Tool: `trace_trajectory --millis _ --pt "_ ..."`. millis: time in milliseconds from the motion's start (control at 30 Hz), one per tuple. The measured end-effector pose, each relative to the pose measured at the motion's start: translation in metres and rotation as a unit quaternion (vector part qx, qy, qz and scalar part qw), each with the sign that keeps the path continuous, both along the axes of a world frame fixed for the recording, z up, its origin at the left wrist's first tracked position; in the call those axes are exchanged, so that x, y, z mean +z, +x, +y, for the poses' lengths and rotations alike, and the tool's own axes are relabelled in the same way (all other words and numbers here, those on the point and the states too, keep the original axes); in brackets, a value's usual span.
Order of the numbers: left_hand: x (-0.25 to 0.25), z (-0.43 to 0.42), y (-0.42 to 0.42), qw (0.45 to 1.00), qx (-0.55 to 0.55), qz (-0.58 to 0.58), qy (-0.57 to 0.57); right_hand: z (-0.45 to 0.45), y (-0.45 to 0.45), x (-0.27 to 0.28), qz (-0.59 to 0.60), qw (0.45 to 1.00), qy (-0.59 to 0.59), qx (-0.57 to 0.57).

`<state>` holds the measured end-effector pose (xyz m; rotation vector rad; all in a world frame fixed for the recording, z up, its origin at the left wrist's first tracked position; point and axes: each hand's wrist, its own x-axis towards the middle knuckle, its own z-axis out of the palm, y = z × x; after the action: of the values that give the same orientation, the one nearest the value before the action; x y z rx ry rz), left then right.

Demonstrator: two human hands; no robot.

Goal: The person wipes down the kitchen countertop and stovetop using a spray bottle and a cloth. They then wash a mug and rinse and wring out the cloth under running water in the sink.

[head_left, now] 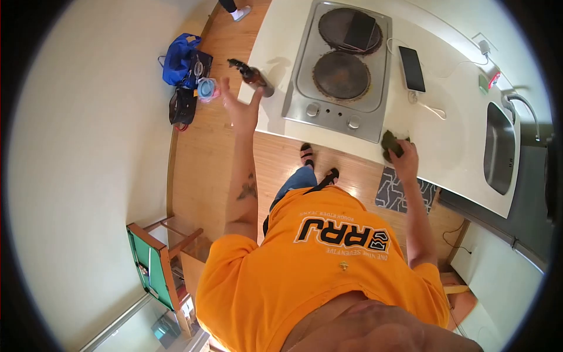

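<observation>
My left hand (pixel 240 111) is raised by the counter's left end, thumb and fingers spread, with nothing in it. Just beyond the fingertips is a dark brown spray bottle (pixel 258 81) with a black trigger head. My right hand (pixel 406 159) is closed on a crumpled dark green cloth (pixel 390 145) at the counter's front edge, right of the stove's corner. Between my hands lies a steel two-plate electric cooktop (pixel 299 97) with brownish stains around its plates. A dark phone-like slab (pixel 359 31) rests on the far plate.
A phone (pixel 411 69) with a white cable lies on the white counter (pixel 451 138). The sink (pixel 498 158) and tap (pixel 525 105) are at right. Blue and black bags (pixel 180 61) sit on the floor at left, and another person's foot (pixel 241 13) shows at the top.
</observation>
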<state>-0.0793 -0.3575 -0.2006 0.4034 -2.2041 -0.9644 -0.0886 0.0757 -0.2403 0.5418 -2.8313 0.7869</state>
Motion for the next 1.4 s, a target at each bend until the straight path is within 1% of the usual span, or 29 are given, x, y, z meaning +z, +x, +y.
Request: trace_trajectory --millis 33,67,100,133,200,233,267,333,367,400,467,500,533,567,600,667,700,767,833,900,933,967,1000,1067,1100,1200,1233,1333,1400 --pt "-0.014 -0.009 -0.01 0.999 0.001 0.029 0.027 0.004 0.001 0.005 -0.112 0.99 -0.048 -0.065" --pt "-0.02 -0.012 -0.018 0.998 0.007 0.019 0.052 0.003 0.001 0.013 -0.22 0.962 -0.094 -0.13" --pt "-0.023 -0.015 -0.026 0.999 -0.006 0.028 0.043 -0.009 0.003 0.031 -0.181 0.962 -0.153 -0.133" --pt "-0.026 -0.018 -0.031 0.999 -0.019 0.036 0.033 -0.023 0.004 0.042 -0.18 0.963 -0.153 -0.129" --pt "-0.032 -0.026 -0.037 0.995 -0.04 -0.05 0.071 -0.058 0.007 0.057 -0.193 0.934 -0.266 -0.143" --pt "-0.02 -0.02 -0.034 0.995 -0.038 -0.04 0.081 -0.084 0.012 0.068 -0.18 0.932 -0.3 -0.095" --pt "-0.018 -0.02 -0.03 0.995 -0.039 -0.039 0.08 -0.108 0.015 0.068 -0.162 0.945 -0.274 -0.072" --pt "-0.012 -0.036 -0.026 0.989 -0.046 0.057 0.127 -0.168 0.02 0.067 -0.131 0.955 -0.264 -0.029" --pt "-0.006 -0.05 -0.019 0.975 -0.076 0.076 0.196 -0.197 0.024 0.076 -0.165 0.962 -0.214 -0.037" --pt "0.004 -0.067 -0.008 0.975 -0.083 0.076 0.194 -0.222 0.023 0.069 -0.163 0.961 -0.218 -0.042" --pt "0.022 -0.111 0.015 0.959 -0.102 0.063 0.259 -0.276 0.02 0.035 0.008 0.992 -0.124 0.017" --pt "0.021 -0.139 0.028 0.968 -0.098 0.052 0.224 -0.299 0.026 0.016 0.012 0.992 -0.129 0.004" --pt "0.017 -0.169 0.041 0.977 -0.096 0.043 0.188 -0.322 0.031 -0.003 0.024 0.995 -0.086 0.031" --pt "0.018 -0.195 0.056 0.977 -0.107 0.04 0.178 -0.342 0.035 -0.018 0.034 0.997 -0.04 0.057" --pt "0.018 -0.221 0.074 0.978 -0.115 0.037 0.172 -0.359 0.041 -0.026 0.035 0.998 -0.038 0.046" --pt "0.009 -0.28 0.109 0.986 -0.075 -0.015 0.149 -0.388 0.047 -0.034 0.044 0.998 0.019 0.031" --pt "0.005 -0.303 0.128 0.985 -0.04 -0.032 0.166 -0.396 0.045 -0.028 0.015 0.999 0.014 0.036" --pt "-0.01 -0.346 0.161 0.982 0.007 -0.05 0.182 -0.412 0.032 -0.036 0.026 0.998 0.027 0.042" --pt "-0.032 -0.382 0.177 0.972 0.065 -0.077 0.212 -0.429 0.011 -0.037 0.046 0.997 0.04 0.037" --pt "-0.047 -0.404 0.175 0.966 0.067 -0.088 0.234 -0.445 -0.021 -0.042 0.06 0.997 0.048 0.023" --pt "-0.043 -0.405 0.165 0.959 0.066 -0.099 0.256 -0.452 -0.039 -0.045 0.075 0.996 0.057 0.006" --pt "-0.037 -0.405 0.156 0.965 0.072 -0.134 0.212 -0.459 -0.059 -0.048 0.095 0.993 0.063 -0.006" --pt "-0.043 -0.408 0.145 0.965 0.076 -0.135 0.213 -0.465 -0.08 -0.052 0.093 0.994 0.064 -0.001" --pt "-0.058 -0.415 0.117 0.961 0.059 -0.099 0.251 -0.474 -0.129 -0.058 0.122 0.988 0.086 -0.042" --pt "-0.06 -0.415 0.103 0.967 0.069 -0.099 0.225 -0.477 -0.157 -0.061 0.132 0.986 0.089 -0.054" --pt "-0.071 -0.429 0.075 0.964 0.066 -0.13 0.224 -0.478 -0.248 -0.071 0.17 0.977 0.097 -0.079" --pt "-0.069 -0.431 0.069 0.959 0.075 -0.125 0.243 -0.479 -0.276 -0.07 0.164 0.976 0.104 -0.097" --pt "-0.081 -0.449 0.07 0.953 0.092 -0.167 0.236 -0.465 -0.366 -0.084 0.142 0.975 0.123 -0.12" --pt "-0.075 -0.455 0.067 0.95 0.109 -0.176 0.235 -0.456 -0.412 -0.089 0.124 0.971 0.141 -0.15"
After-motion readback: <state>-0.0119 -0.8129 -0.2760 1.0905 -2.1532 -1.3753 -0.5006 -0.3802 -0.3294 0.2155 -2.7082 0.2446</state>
